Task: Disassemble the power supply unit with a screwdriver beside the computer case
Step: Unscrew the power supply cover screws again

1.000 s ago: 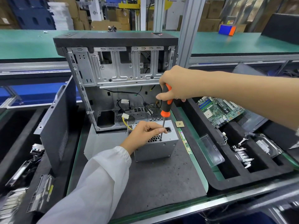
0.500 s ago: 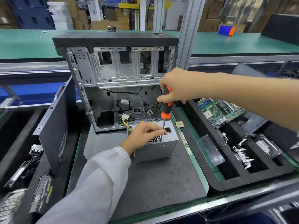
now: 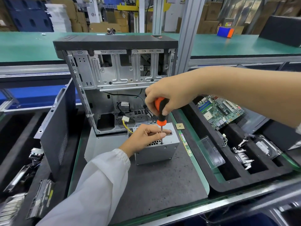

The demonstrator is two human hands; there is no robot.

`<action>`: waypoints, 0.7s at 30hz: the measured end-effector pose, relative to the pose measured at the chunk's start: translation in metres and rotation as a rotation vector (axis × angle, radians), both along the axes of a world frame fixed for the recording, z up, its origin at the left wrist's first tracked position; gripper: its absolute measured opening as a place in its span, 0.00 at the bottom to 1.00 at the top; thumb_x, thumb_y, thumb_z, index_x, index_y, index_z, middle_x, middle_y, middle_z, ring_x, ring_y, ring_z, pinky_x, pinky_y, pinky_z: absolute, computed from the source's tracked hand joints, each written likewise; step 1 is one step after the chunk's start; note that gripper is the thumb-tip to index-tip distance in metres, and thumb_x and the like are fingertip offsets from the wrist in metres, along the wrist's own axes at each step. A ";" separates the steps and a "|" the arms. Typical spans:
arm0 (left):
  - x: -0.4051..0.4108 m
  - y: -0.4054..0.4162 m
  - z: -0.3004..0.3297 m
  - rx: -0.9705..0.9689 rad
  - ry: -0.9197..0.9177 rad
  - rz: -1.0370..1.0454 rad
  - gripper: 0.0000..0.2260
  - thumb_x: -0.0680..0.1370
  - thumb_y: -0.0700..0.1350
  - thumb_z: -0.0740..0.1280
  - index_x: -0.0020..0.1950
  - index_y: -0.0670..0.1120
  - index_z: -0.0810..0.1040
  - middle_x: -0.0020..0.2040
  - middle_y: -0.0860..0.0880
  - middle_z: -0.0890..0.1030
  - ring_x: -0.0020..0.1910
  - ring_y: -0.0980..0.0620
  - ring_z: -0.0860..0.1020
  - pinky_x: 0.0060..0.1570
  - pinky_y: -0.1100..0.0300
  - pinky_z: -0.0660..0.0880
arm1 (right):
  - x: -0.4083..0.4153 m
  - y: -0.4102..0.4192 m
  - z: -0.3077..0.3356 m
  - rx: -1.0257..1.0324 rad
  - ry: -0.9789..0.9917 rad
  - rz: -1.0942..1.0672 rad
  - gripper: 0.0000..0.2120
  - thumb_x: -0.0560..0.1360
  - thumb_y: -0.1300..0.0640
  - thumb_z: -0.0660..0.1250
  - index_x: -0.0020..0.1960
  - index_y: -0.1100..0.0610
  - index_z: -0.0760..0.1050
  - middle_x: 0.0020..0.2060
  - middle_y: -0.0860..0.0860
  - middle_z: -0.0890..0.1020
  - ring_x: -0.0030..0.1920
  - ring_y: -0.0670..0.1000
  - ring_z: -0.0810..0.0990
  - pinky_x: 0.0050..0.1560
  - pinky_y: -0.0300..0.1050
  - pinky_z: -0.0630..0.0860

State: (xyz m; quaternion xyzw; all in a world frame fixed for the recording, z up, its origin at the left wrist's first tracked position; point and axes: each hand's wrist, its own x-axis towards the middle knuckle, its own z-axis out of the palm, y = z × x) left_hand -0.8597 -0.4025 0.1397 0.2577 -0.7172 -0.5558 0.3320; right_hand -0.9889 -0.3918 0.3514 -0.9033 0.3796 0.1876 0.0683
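Power supply unit (image 3: 156,148), a grey metal box, sits on the dark mat (image 3: 154,180) just near of the opened computer case (image 3: 117,82), toward the right of the mat. The right hand (image 3: 166,97) is wrapped around the orange-and-black handle of the screwdriver (image 3: 160,115), whose shaft stands nearly upright with its tip down on the top face of the unit, beside the honeycomb vent. The left hand (image 3: 143,138) rests on top of the box with its fingers curled and its fingertips pinching the shaft low down, steadying the blade.

Against the frames from a second ago, little has shifted: the tip is at the same spot and the left hand has not moved. The right hand's grip on the handle looks slightly re-set, with the orange cap showing more above the fingers, which fits a turn of the driver in progress. Whether the screw has risen at all is too small to tell. The judgement is that one top screw is being worked loose and the cover is still on, so the disassembly is at an early stage.

To the right, a foam tray (image 3: 244,181) holds a motherboard (image 3: 219,111) at its far end and small parts nearer; a loose processor chip (image 3: 180,126) lies just right of the unit.
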 end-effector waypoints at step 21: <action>-0.006 0.016 0.011 0.067 -0.023 0.182 0.04 0.76 0.43 0.73 0.47 0.45 0.86 0.36 0.54 0.81 0.33 0.61 0.73 0.36 0.72 0.69 | -0.024 0.004 -0.002 -0.054 0.049 0.026 0.17 0.72 0.64 0.65 0.57 0.48 0.72 0.47 0.48 0.75 0.48 0.53 0.75 0.47 0.50 0.74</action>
